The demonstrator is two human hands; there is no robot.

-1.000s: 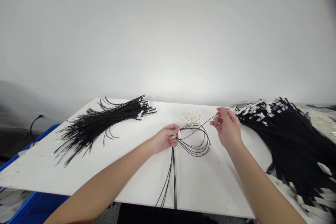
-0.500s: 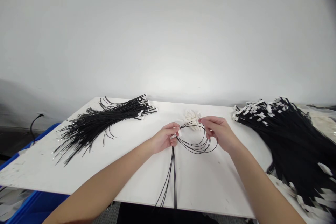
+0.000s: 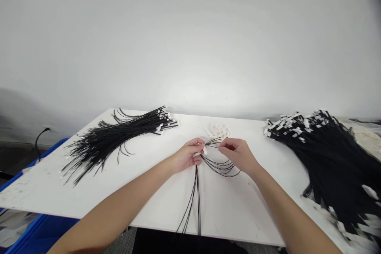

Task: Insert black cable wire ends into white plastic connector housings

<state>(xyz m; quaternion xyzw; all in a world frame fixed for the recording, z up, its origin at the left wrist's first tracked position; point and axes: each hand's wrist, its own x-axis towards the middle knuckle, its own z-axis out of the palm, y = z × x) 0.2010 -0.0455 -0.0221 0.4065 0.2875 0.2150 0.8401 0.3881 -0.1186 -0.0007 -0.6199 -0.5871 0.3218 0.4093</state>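
My left hand point(image 3: 188, 156) is closed on a small white connector point(image 3: 204, 150) with several thin black wires point(image 3: 196, 194) running from it; their tails hang over the table's near edge. The wires loop round to the right of the connector. My right hand point(image 3: 238, 155) pinches the end of one black wire just right of the connector, fingertips close to my left hand's. A small heap of white connectors point(image 3: 218, 129) lies just behind both hands.
A fanned bundle of black wires with white ends point(image 3: 119, 137) lies at the back left of the white table point(image 3: 89, 182). A large pile of black wires with white tags point(image 3: 327, 154) fills the right side. A blue bin point(image 3: 35, 234) stands below the left edge.
My right hand has drawn a single wire from the right-hand pile leftward and brought its end up to the connector in my left hand. The left hand has stayed put.
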